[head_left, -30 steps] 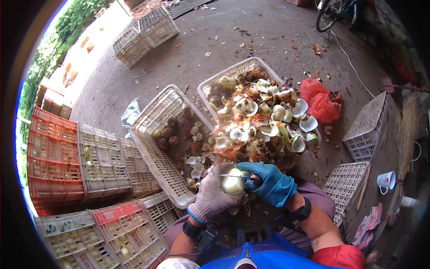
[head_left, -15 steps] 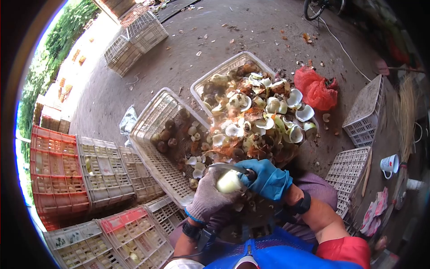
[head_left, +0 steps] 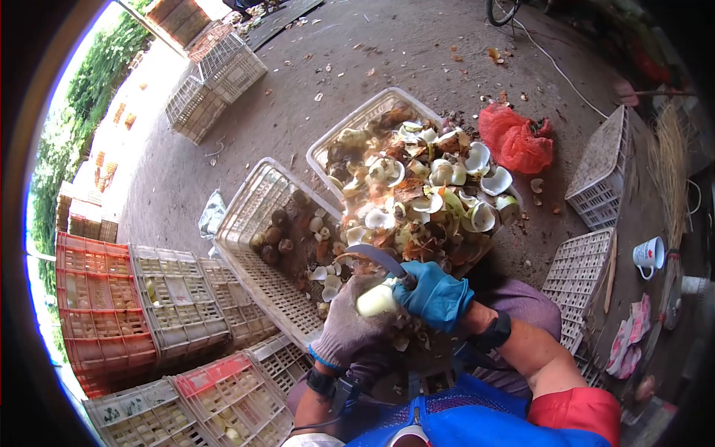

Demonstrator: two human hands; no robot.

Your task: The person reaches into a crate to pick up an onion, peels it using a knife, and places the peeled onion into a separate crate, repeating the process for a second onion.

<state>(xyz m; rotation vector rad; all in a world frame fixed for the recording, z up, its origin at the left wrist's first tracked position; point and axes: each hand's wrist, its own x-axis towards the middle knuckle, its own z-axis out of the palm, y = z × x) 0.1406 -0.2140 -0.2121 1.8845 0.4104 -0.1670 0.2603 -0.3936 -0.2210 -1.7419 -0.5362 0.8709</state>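
Observation:
My left hand (head_left: 348, 322), in a greyish knitted glove, is closed around a pale peeled onion (head_left: 377, 299) in front of my lap. In a blue rubber glove, my right hand (head_left: 436, 296) grips the dark handle of a curved knife (head_left: 381, 257). Its blade arcs away to the left, just beyond the onion. The right fingers are close against the onion's right side. Beyond both hands, a heap of onion skins (head_left: 424, 205) and cut outer layers fills one crate. A second plastic crate (head_left: 246, 238) holds several dark, unpeeled onions (head_left: 272, 251) and some peelings.
Slatted crates of pale onions (head_left: 179, 290) line the left side. A red mesh bag (head_left: 515, 140) lies beyond the heap. On the right are more crates (head_left: 577, 272), a white mug (head_left: 648, 255), a straw broom (head_left: 670, 179) and pink-patterned gloves (head_left: 630, 337).
The knife blade has moved from across the onion's top to farther out, apart from it. My left hand still holds the onion. The view has shifted slightly.

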